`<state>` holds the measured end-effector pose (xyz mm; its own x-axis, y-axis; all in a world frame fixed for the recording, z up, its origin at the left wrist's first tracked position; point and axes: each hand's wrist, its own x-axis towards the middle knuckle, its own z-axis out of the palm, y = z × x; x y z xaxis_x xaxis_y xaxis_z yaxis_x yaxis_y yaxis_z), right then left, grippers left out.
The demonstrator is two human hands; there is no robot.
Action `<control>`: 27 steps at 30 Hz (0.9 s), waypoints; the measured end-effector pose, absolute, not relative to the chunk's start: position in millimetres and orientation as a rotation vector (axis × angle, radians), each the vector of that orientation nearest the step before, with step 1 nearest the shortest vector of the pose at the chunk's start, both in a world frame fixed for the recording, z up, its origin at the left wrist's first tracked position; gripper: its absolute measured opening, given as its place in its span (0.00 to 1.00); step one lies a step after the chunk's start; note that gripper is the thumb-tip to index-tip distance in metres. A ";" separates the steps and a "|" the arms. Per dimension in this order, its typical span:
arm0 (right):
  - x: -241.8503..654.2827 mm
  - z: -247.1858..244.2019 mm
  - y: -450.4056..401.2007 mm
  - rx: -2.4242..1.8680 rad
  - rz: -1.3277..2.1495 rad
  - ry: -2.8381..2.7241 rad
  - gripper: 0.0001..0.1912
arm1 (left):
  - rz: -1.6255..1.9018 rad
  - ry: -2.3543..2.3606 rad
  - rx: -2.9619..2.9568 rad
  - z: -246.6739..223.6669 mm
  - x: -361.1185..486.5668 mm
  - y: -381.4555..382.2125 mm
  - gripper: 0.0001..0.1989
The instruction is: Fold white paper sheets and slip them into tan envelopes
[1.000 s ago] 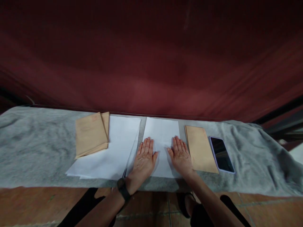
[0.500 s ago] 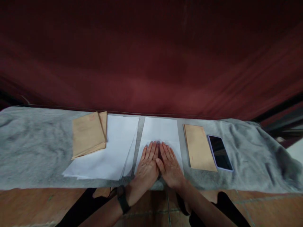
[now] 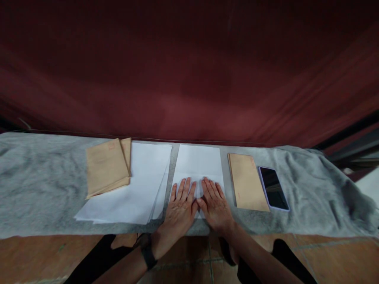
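A white sheet of paper [image 3: 199, 159] with a faint crease across it lies in the middle of the grey cloth. Flat on its lower left part rests my left hand [image 3: 181, 205], fingers spread. My right hand [image 3: 215, 203] lies flat on the lower right part, its fingers stretched out. The two thumbs are close together, with a strip of paper showing between the hands. Neither hand grips anything. Left of them is a stack of white paper [image 3: 145, 169], partly covered by brown envelopes [image 3: 107, 165].
More brown envelopes [image 3: 248, 183] lie right of the sheet, beside a phone [image 3: 274, 188] in a light purple case. The grey cloth [image 3: 41, 185] covers a narrow surface before a dark red upright panel [image 3: 189, 86]. Tiled floor shows below the near edge.
My hands have moved apart on the sheet, mostly my left hand to the left, and its fingers have spread. The whole view has shifted slightly.
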<state>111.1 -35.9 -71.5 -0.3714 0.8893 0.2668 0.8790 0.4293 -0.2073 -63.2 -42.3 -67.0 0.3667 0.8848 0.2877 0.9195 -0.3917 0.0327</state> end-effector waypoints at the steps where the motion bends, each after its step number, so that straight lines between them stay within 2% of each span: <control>1: 112.5 -71.8 -35.5 -1.525 0.031 -2.347 0.32 | -0.394 -1.662 -2.473 -67.1 -63.9 -41.8 0.30; 27: 141.2 -74.8 -25.7 -1.592 0.025 -2.268 0.33 | -0.451 -1.823 -2.394 -62.0 -76.5 -33.6 0.32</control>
